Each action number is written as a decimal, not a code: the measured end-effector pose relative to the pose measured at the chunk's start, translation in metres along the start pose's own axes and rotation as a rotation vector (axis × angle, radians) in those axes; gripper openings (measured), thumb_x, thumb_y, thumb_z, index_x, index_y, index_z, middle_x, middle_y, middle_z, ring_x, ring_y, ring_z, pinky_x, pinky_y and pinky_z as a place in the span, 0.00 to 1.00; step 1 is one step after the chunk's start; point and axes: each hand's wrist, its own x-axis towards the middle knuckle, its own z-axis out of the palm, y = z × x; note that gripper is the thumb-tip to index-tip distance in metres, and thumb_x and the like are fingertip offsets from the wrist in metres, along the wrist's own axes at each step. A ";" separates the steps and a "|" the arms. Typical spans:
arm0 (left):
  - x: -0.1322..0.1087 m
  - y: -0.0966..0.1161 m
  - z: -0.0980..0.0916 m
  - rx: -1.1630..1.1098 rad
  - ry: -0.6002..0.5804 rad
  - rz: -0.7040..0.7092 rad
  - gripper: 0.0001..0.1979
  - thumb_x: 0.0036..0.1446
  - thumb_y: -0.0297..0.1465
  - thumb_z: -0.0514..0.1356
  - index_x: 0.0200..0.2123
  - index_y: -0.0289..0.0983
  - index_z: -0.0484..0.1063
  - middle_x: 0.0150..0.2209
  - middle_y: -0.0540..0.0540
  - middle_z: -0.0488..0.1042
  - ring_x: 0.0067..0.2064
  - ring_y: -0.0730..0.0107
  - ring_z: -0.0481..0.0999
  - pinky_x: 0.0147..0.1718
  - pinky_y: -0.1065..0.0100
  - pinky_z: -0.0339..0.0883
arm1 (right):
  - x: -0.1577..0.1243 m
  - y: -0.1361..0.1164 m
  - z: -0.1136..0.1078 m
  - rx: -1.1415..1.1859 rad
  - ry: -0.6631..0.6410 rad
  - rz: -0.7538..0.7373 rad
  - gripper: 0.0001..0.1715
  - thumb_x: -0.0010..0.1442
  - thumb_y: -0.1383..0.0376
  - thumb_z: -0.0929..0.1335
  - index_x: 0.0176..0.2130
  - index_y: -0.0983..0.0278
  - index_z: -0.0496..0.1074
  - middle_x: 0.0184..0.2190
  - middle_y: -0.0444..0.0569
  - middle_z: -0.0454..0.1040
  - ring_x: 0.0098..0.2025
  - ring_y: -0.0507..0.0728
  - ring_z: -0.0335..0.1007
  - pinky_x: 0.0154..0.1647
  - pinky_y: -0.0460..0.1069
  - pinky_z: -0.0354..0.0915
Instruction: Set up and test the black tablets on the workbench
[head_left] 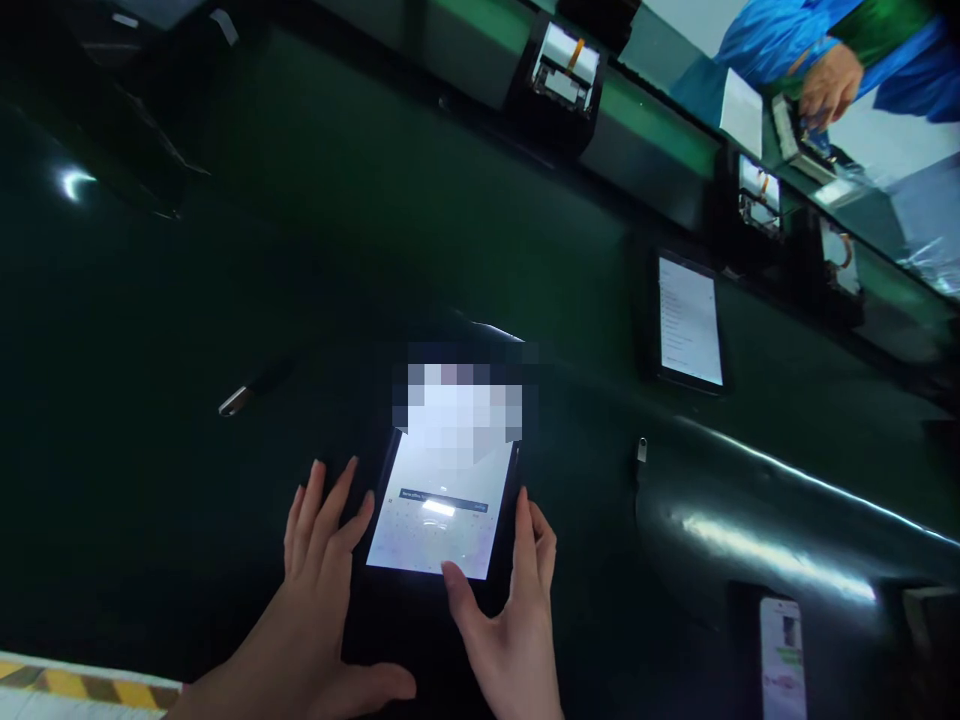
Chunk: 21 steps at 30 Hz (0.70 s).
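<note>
A black-framed tablet (427,545) with a bright, lit screen lies in front of me. A blurred patch of square blocks covers its upper part, and a dark message bar runs across the lower half. My right hand (514,600) is at its lower right corner, thumb at the bottom edge of the screen and fingers along the right side. To the left, my left hand (319,570) is open, fingers spread, with the index fingertip close to the tablet's left edge. Whether that fingertip touches the tablet I cannot tell.
A second lit tablet (690,320) lies to the right, with a phone (782,655) nearer me. Cable plugs (234,401) lie on the dark green table (300,250). Opened devices (566,70) line the back. Beyond them works another person's hand (831,85).
</note>
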 end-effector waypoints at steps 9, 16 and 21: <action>-0.007 -0.002 0.004 0.068 0.029 -0.030 0.42 0.63 0.47 0.52 0.72 0.40 0.34 0.73 0.39 0.35 0.72 0.35 0.33 0.61 0.25 0.45 | -0.005 -0.002 0.004 0.010 0.070 0.096 0.32 0.70 0.47 0.60 0.69 0.48 0.51 0.63 0.55 0.56 0.64 0.70 0.58 0.46 0.59 0.74; -0.016 -0.015 0.011 0.102 0.013 -0.020 0.52 0.49 0.45 0.61 0.72 0.37 0.39 0.73 0.39 0.36 0.71 0.29 0.34 0.64 0.25 0.39 | -0.004 -0.007 0.004 -0.044 0.102 0.091 0.35 0.69 0.45 0.61 0.69 0.48 0.51 0.60 0.55 0.57 0.61 0.70 0.58 0.44 0.59 0.73; -0.022 -0.016 0.012 0.131 -0.038 -0.079 0.53 0.46 0.44 0.62 0.72 0.40 0.41 0.73 0.40 0.37 0.70 0.23 0.35 0.62 0.22 0.42 | -0.003 -0.010 0.001 -0.056 0.072 0.080 0.36 0.70 0.47 0.60 0.70 0.50 0.49 0.60 0.57 0.56 0.59 0.72 0.60 0.42 0.59 0.73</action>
